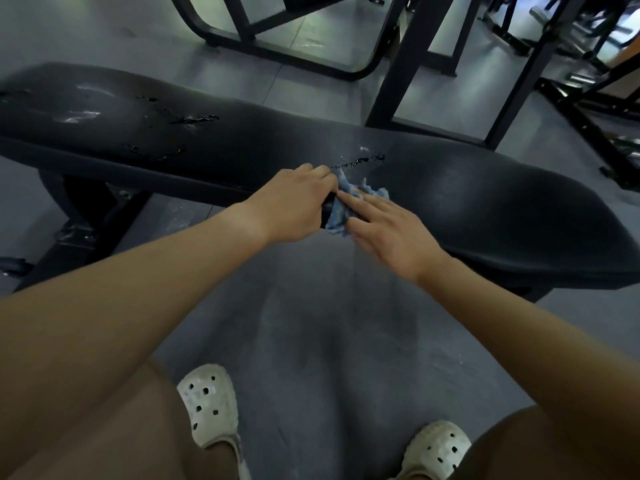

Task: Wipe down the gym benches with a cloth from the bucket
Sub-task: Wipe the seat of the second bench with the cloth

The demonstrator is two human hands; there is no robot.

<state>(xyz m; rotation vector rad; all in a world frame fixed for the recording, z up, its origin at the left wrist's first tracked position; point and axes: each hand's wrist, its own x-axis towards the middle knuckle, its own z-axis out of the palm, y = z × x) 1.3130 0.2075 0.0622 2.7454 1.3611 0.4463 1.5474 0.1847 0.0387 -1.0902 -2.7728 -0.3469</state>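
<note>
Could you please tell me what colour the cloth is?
The cloth is light blue, clearest in the head view.

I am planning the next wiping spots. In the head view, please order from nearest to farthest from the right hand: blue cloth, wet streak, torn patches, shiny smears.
1. blue cloth, touched by the right hand.
2. wet streak, just beyond the cloth.
3. torn patches, farther left.
4. shiny smears, far left end of the bench.

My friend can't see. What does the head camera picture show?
The left hand grips a blue cloth on a black gym bench while the right hand presses it with straight fingers. Wet streaks shine on the bench.
</note>
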